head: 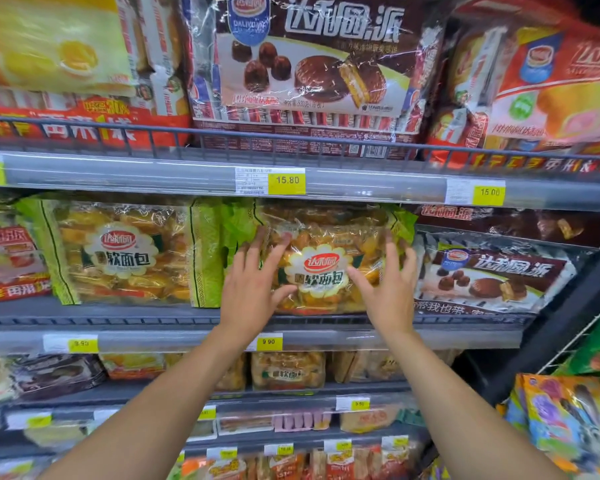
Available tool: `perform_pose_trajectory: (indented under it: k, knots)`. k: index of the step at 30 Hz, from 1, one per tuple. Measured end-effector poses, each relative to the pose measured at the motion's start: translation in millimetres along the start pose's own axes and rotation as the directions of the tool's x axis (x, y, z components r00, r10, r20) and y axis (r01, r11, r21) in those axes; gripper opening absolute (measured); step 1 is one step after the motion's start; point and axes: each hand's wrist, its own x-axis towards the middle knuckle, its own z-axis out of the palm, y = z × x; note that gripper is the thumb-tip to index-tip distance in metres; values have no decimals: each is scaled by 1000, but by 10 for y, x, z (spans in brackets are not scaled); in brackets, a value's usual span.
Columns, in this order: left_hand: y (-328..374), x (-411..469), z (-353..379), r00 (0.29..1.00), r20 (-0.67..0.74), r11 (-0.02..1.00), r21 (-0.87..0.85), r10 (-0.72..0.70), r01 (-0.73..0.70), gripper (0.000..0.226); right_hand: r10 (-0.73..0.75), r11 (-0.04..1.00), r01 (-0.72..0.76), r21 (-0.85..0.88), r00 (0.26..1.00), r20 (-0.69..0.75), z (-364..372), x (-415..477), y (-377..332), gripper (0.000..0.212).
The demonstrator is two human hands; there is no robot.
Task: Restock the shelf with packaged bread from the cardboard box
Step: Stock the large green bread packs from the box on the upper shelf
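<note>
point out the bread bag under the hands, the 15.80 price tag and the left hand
bread bag [321, 268], head view, on its white label.
15.80 price tag [287, 180], head view, on the yellow part.
left hand [253, 285], head view, on the back of the hand.

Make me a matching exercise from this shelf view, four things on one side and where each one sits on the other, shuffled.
Things:
1. 15.80 price tag
2. green-edged bread bag
3. brown chocolate pie bag
4. colourful purple snack bag

Places:
A. top shelf, centre
B. lower right, beside the shelving
C. rail under the top shelf
D. middle shelf, between the left hand and right hand

Pairs: 1-C, 2-D, 3-A, 4-B
</note>
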Motion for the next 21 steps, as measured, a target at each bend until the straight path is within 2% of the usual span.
perform_pose_trajectory:
  k: [4, 8, 12, 16, 18, 21]
  knots:
    - [-31, -258, 100, 997, 54, 999, -2, 50, -50, 92, 15, 999, -13, -32, 997, 74, -13, -224, 74, 92]
    - [-51, -275, -17, 995, 92, 998, -45, 37, -32, 92, 21, 999, -17, -29, 989, 146, -126, -265, 16, 96]
    - [-120, -403, -136, 997, -53, 990, -127, 54, -60, 72, 27, 999, -30, 21, 991, 131, -245, -303, 5, 102]
    - [-150, -540, -135, 987, -144, 991, -99, 69, -84, 66, 17, 1000, -17, 1, 998, 66, -294, -422, 94, 96]
    - [-131, -549, -133, 986, -135, 992, -59, 99, -108, 70, -26, 998, 28, -51, 999, 36, -297, -484, 129, 92]
    - [-77, -459, -116, 983, -61, 985, 33, 171, -170, 82, -138, 975, 155, -160, 984, 115, -258, -492, 132, 96]
